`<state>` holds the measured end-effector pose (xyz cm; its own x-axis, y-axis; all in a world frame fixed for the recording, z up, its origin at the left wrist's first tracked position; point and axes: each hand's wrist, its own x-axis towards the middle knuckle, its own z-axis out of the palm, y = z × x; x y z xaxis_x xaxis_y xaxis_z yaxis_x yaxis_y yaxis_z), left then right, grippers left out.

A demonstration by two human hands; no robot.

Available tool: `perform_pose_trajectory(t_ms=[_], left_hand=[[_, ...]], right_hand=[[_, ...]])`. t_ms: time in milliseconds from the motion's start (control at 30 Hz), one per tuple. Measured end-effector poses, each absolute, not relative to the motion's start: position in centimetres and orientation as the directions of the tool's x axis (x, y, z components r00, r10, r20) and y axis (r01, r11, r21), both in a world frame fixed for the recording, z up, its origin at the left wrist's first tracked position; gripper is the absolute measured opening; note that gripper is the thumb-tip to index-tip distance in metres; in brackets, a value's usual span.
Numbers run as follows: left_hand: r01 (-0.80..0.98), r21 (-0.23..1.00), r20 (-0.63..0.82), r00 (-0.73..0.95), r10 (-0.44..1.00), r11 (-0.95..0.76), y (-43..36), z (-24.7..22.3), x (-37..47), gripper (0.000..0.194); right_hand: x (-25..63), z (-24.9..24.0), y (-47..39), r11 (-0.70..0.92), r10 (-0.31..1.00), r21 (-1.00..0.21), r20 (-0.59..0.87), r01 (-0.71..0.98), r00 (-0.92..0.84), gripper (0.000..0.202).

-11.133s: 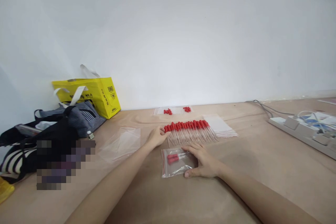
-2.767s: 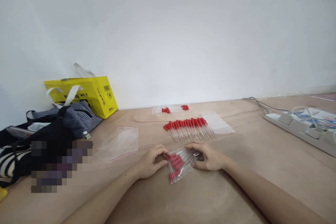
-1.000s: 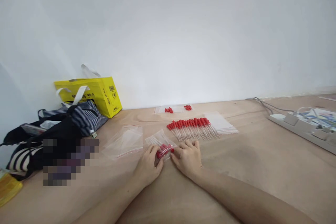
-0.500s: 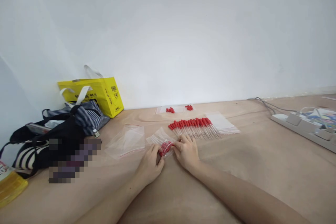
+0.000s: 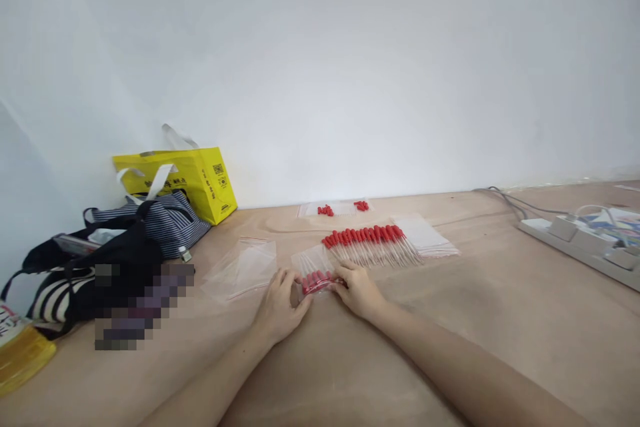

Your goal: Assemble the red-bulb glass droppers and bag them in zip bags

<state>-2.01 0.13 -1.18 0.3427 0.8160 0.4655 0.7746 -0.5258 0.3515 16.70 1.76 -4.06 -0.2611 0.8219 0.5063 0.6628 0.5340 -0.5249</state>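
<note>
My left hand and my right hand grip the near edge of a small clear zip bag, one at each side. Several red-headed sticks lie side by side inside it, red ends toward me and pale shafts pointing away. Just beyond my right hand, a row of loose red-headed sticks lies on the table, heads away from me. Flat clear zip bags rest left of my left hand. My fingertips partly cover the held bag's corners.
Behind the row lies a clear bag with two clusters of red pieces. A white stack of bags sits right of the row. Power strip at right; yellow bag, black bag and yellow-liquid bottle at left.
The bag has been straightened and flattened between my hands; the red ends, bunched before, now show in a neat line. My left hand has shifted slightly left.
</note>
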Motion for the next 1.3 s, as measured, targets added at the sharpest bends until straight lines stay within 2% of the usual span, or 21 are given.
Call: perform_pose_trajectory(t_ms=[133, 267, 433, 633, 833, 967, 1033, 1133, 1200, 1300], left_hand=[[0.830, 0.330, 0.420, 0.298, 0.858, -0.450, -0.3, -1.2, -2.0, 0.017], [0.837, 0.304, 0.373, 0.335, 0.865, -0.456, -0.5, -1.3, -1.6, 0.008], [0.815, 0.320, 0.379, 0.357, 0.854, -0.483, -0.2, -1.6, -1.6, 0.012], [0.795, 0.315, 0.404, 0.383, 0.831, -0.519, 0.0, -1.7, -1.9, 0.016], [0.765, 0.331, 0.430, 0.399, 0.810, -0.553, 0.0, -1.6, -1.8, 0.018], [0.727, 0.338, 0.415, 0.455, 0.788, -0.598, 0.2, -0.7, -2.9, 0.009], [0.669, 0.316, 0.390, 0.555, 0.735, -0.673, 0.4, -0.2, -4.0, 0.016], [0.594, 0.215, 0.381, 0.680, 0.626, -0.775, 0.8, 0.2, -5.5, 0.024], [0.566, 0.109, 0.410, 0.723, 0.556, -0.817, 1.0, -0.1, -6.2, 0.021], [0.551, -0.041, 0.460, 0.751, 0.474, -0.834, 1.2, -0.9, -6.2, 0.022]], right_hand=[[16.8, -4.0, 1.3, 0.525, 0.838, -0.568, 0.473, 0.633, -0.271, 0.015], [16.1, -4.1, 1.5, 0.482, 0.848, -0.542, 0.485, 0.689, -0.211, 0.016], [15.6, -4.1, 1.6, 0.476, 0.843, -0.491, 0.491, 0.730, -0.219, 0.017], [16.4, -4.0, 1.8, 0.567, 0.802, -0.492, 0.512, 0.661, -0.308, 0.014], [16.0, -4.0, 1.8, 0.497, 0.821, -0.489, 0.532, 0.717, -0.206, 0.019], [17.3, -3.4, 1.1, 0.615, 0.782, -0.526, 0.501, 0.587, -0.370, 0.016], [18.4, -3.1, 0.8, 0.669, 0.743, -0.522, 0.487, 0.529, -0.459, 0.020], [19.5, -3.0, 0.9, 0.717, 0.696, -0.435, 0.501, 0.545, -0.515, 0.028], [19.8, -3.2, 1.3, 0.735, 0.654, -0.296, 0.546, 0.610, -0.523, 0.029], [19.6, -3.4, 2.0, 0.747, 0.542, -0.046, 0.620, 0.663, -0.568, 0.019]])
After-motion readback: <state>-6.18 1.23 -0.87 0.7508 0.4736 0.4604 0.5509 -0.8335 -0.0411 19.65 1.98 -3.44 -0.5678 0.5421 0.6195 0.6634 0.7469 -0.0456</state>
